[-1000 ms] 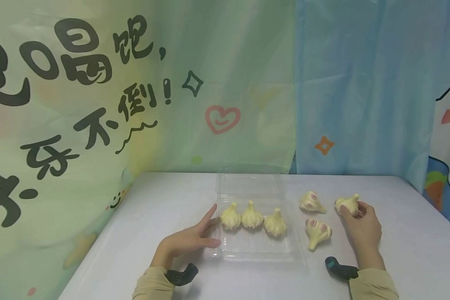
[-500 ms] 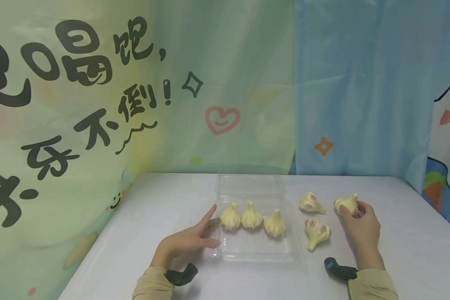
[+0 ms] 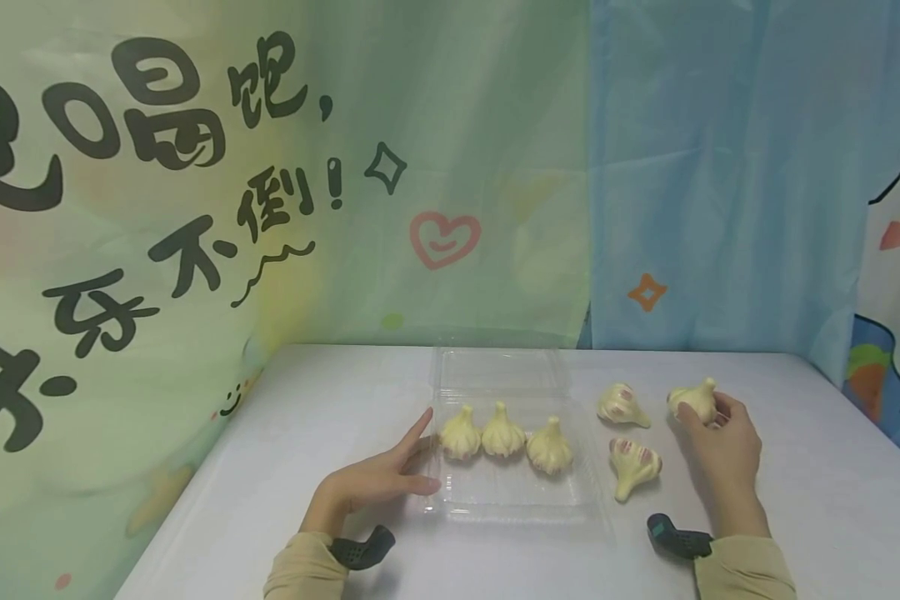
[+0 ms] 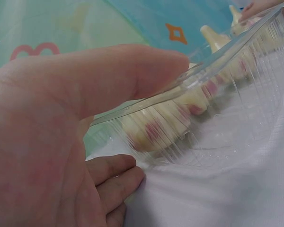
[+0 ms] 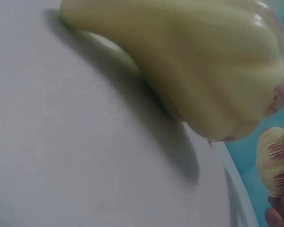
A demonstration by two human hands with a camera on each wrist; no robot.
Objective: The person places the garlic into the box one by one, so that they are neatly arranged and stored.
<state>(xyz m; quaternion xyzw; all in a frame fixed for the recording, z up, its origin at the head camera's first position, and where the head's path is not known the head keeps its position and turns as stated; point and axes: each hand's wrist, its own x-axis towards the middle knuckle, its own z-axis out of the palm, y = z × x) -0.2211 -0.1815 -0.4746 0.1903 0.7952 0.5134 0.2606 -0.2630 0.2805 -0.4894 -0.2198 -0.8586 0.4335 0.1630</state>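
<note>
Garlic bulb tilted rightward, stem up

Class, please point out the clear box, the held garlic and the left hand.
Box (image 3: 506,493): head view, bare front part of its floor.
Held garlic (image 3: 693,401): head view, middle of its rounded body.
Left hand (image 3: 375,483): head view, middle of the hand.

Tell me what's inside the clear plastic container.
In the head view, the clear plastic container holds three garlic bulbs, stems up: a left bulb, a middle bulb and a right bulb. Whatever lies directly beneath them is covered and cannot be seen.
</note>
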